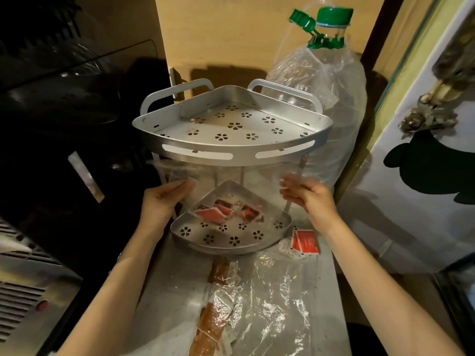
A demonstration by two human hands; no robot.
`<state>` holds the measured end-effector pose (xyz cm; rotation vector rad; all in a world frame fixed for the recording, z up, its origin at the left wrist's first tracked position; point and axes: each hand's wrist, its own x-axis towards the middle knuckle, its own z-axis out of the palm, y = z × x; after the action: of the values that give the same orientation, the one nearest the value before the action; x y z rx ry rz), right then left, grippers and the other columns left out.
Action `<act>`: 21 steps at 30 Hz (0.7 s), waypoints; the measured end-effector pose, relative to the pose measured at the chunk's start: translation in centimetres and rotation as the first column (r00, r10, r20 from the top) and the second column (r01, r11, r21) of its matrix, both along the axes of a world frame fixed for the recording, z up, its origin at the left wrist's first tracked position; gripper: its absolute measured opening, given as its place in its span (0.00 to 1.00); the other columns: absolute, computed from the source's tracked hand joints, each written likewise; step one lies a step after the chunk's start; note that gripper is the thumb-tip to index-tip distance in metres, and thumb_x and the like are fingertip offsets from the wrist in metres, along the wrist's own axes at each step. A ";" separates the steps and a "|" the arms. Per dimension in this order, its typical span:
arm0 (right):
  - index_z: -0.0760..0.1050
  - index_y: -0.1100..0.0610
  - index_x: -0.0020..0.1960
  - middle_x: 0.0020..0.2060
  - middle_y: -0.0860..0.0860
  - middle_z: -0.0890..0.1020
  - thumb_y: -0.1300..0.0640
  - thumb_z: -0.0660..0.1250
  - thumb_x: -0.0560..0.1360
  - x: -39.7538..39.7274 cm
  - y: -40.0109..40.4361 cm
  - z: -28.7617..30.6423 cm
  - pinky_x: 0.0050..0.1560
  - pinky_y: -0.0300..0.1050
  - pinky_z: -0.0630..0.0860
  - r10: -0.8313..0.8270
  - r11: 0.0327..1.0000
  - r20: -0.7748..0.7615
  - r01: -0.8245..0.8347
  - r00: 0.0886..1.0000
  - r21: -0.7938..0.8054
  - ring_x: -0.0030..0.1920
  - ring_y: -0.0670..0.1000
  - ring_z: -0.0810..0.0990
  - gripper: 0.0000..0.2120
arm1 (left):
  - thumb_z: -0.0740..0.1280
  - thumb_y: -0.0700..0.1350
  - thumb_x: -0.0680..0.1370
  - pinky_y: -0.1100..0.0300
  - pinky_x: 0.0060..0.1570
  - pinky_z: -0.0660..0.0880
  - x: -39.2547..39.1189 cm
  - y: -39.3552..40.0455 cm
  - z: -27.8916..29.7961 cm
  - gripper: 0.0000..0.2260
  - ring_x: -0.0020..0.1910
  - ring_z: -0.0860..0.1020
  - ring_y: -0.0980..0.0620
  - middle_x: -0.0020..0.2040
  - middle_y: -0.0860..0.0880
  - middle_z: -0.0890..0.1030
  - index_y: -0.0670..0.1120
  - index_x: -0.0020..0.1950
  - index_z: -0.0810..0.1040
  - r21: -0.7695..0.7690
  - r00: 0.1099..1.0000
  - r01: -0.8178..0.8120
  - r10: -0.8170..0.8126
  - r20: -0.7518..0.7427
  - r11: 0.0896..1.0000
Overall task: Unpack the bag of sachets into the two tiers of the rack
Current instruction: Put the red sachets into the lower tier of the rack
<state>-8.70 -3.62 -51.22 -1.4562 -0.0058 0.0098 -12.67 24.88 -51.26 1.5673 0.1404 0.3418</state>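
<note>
A two-tier silver corner rack stands on the counter; its upper tier [318, 136] holds nothing and its lower tier [241, 249] lies beneath. My left hand [164, 199] and my right hand [308, 197] each pinch one side of a clear plastic bag [231, 181], held stretched in front of the rack. Red sachets [221, 213] hang in the bag's bottom, over the lower tier. Two more red sachets [304, 242] lie on the counter to the right of the rack.
A second crumpled clear bag [272, 299] and a strip of brown sachets [213, 319] lie on the counter near me. A large plastic bottle with a green cap [331, 80] stands behind the rack. A dark appliance [64, 124] fills the left side.
</note>
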 end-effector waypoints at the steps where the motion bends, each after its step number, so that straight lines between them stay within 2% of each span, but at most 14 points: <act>1: 0.80 0.56 0.48 0.44 0.53 0.84 0.63 0.67 0.71 0.0 0.0 0.0 0.43 0.38 0.81 -0.002 1.000 -0.003 0.002 1.000 0.008 0.38 0.47 0.84 0.08 | 0.70 0.38 0.71 0.70 0.41 0.76 0.1 0.1 0.1 0.08 0.39 0.82 0.60 0.34 0.56 0.85 0.37 0.49 0.81 -0.001 1.000 -0.004 0.004 0.005 1.000; 4: 0.79 0.57 0.48 0.43 0.54 0.83 0.57 0.70 0.64 -0.1 0.2 0.0 0.42 0.38 0.81 0.005 1.000 -0.011 -0.005 1.000 0.022 0.37 0.48 0.84 0.13 | 0.70 0.37 0.71 0.69 0.41 0.77 0.0 0.1 0.5 0.06 0.37 0.82 0.60 0.34 0.56 0.85 0.38 0.47 0.81 -0.011 1.000 0.021 -0.021 0.017 1.000; 9: 0.79 0.56 0.49 0.42 0.54 0.84 0.64 0.65 0.73 0.4 0.2 -0.2 0.42 0.39 0.81 -0.040 0.999 0.011 0.040 0.999 -0.001 0.38 0.49 0.83 0.07 | 0.69 0.38 0.71 0.71 0.39 0.75 -0.4 -0.4 1.0 0.06 0.37 0.82 0.61 0.34 0.57 0.84 0.38 0.47 0.81 -0.023 0.997 -0.004 0.006 0.077 1.000; 13: 0.81 0.55 0.46 0.38 0.50 0.85 0.62 0.68 0.72 0.3 0.3 -0.5 0.40 0.37 0.80 -0.076 0.997 0.034 0.074 0.997 0.037 0.37 0.48 0.83 0.05 | 0.69 0.37 0.71 0.72 0.39 0.74 -0.6 -0.8 1.5 0.06 0.38 0.82 0.62 0.34 0.57 0.84 0.38 0.47 0.81 -0.019 0.993 -0.004 0.006 0.115 1.000; 16: 0.80 0.56 0.47 0.39 0.49 0.86 0.58 0.69 0.69 0.1 0.2 -0.4 0.45 0.39 0.80 -0.048 0.997 0.034 0.046 0.998 0.057 0.41 0.49 0.84 0.08 | 0.69 0.36 0.72 0.71 0.42 0.74 -0.7 -0.7 1.9 0.05 0.40 0.82 0.61 0.36 0.57 0.85 0.39 0.46 0.81 -0.023 0.993 0.009 -0.007 0.120 1.000; 18: 0.80 0.56 0.49 0.41 0.49 0.86 0.59 0.67 0.71 -0.1 0.2 -0.2 0.49 0.43 0.81 -0.048 0.994 0.014 0.047 0.999 0.100 0.44 0.51 0.84 0.08 | 0.68 0.35 0.72 0.71 0.42 0.74 -0.9 -0.8 2.2 0.05 0.40 0.82 0.61 0.36 0.58 0.85 0.39 0.47 0.81 -0.011 0.991 0.005 -0.003 0.135 1.000; 19: 0.79 0.56 0.52 0.43 0.50 0.85 0.61 0.65 0.74 -0.1 0.1 -0.1 0.49 0.45 0.81 -0.049 0.993 0.012 0.047 0.999 0.112 0.46 0.52 0.84 0.08 | 0.68 0.35 0.72 0.72 0.41 0.74 -1.0 -0.8 2.3 0.06 0.40 0.82 0.62 0.35 0.59 0.84 0.42 0.45 0.82 0.000 0.988 -0.001 0.001 0.153 1.000; 21: 0.76 0.57 0.56 0.48 0.50 0.84 0.61 0.61 0.77 -0.3 0.1 0.3 0.50 0.47 0.81 -0.025 0.996 0.024 0.023 0.999 0.081 0.48 0.54 0.84 0.10 | 0.67 0.34 0.73 0.72 0.39 0.74 -1.2 -1.0 2.6 0.12 0.39 0.82 0.62 0.35 0.60 0.84 0.50 0.40 0.84 0.011 0.982 -0.013 0.011 0.188 1.000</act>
<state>-8.97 -3.56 -50.91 -1.3754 -0.0086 -0.0283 -13.86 23.90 -48.63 1.5376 0.0010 0.4986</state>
